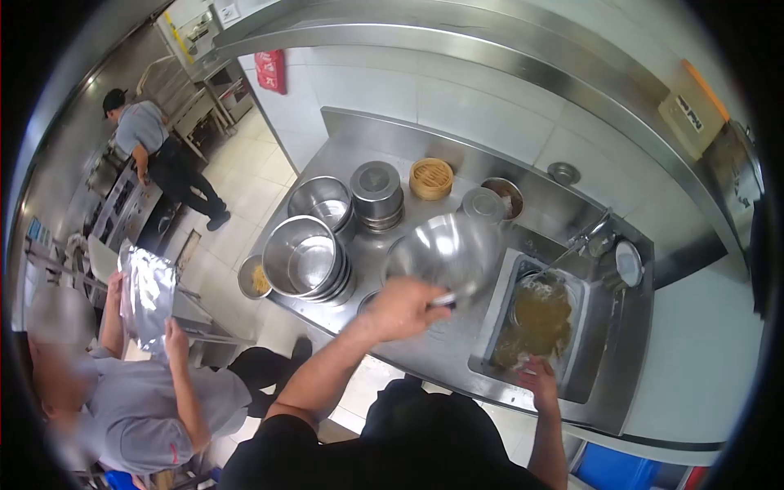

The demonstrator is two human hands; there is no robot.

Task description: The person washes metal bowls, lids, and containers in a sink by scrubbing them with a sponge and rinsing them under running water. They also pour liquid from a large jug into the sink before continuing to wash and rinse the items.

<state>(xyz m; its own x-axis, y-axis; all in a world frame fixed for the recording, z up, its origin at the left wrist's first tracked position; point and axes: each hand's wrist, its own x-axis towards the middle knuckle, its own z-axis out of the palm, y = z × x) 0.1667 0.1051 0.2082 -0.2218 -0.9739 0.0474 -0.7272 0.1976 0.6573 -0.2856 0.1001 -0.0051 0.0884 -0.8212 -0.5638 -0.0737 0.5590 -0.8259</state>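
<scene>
A wide metal bowl-shaped pan (445,251) is tilted above the steel counter, left of the sink. My left hand (404,309) is closed round its short dark-tipped handle. Brownish water (535,318) fills a rectangular tub (500,314) in the sink, and a thin stream runs into it from the tap (590,231). At the near edge of this water is my right hand (537,380), its fingers loosely bent. Whether those fingers hold anything is too small to make out.
Stacked steel pots (302,257) and a lidded pot (376,192) stand on the left of the counter, near a bamboo steamer (430,178). A co-worker (163,400) holds foil at the left; another person (159,147) stands farther back. A shelf (490,41) runs overhead.
</scene>
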